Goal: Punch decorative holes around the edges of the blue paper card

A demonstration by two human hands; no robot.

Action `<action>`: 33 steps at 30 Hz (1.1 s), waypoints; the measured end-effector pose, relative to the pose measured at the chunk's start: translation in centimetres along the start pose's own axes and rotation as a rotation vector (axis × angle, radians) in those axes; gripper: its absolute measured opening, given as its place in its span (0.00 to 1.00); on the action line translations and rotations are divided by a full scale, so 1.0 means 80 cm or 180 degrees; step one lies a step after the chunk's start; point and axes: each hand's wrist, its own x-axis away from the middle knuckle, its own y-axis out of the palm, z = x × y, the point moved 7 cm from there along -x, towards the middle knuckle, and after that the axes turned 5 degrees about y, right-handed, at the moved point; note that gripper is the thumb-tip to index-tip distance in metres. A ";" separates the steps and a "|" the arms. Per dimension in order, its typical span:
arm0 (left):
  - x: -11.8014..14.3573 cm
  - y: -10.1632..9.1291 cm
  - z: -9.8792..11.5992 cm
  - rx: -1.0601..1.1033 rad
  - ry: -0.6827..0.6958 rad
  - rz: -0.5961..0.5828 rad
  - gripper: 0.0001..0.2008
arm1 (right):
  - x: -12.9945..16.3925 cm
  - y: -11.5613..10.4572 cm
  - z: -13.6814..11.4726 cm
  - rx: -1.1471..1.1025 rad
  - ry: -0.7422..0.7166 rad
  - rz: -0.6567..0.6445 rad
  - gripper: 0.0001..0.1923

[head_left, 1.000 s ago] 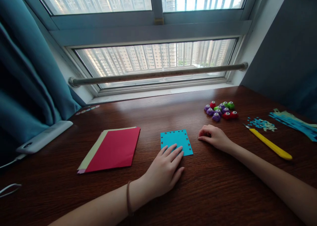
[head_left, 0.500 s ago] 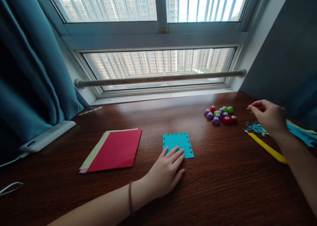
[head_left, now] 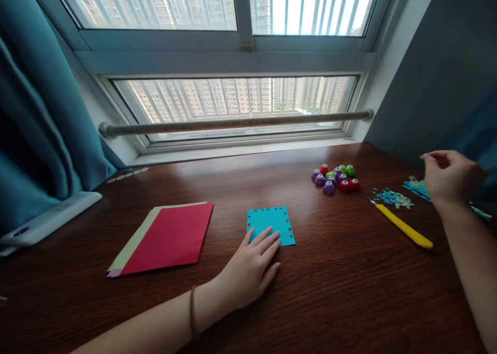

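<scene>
Left hand (head_left: pixel 254 266) flat, fingers spread, pinning blue square (head_left: pixel 271 224) (keep pressure even); right hand (head_left: pixel 450 178) raised far right over paper scraps (head_left: pixel 392 197), fingertips pinched together, contents unclear.

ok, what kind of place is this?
Probably a home craft desk by a window: a wooden tabletop with coloured paper sheets, small paper punches, and high-rise flats outside the window.

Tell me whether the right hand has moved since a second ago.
Yes. The right hand left its spot beside the blue square, passed the punches, and is now raised over the blue scraps.
</scene>
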 end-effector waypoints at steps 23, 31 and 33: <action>0.009 -0.020 0.029 -0.0790 0.0435 0.0730 0.19 | 0.106 -0.025 -0.150 -0.1813 -0.0260 -0.0903 0.11; 0.001 -0.016 0.030 -0.0297 0.0628 0.0527 0.17 | 0.338 -0.091 -0.296 -0.2512 -0.3151 -0.3537 0.20; 0.000 -0.014 0.029 -0.0170 0.0666 0.0450 0.18 | 0.344 -0.093 -0.293 -0.2329 -0.3255 -0.3431 0.21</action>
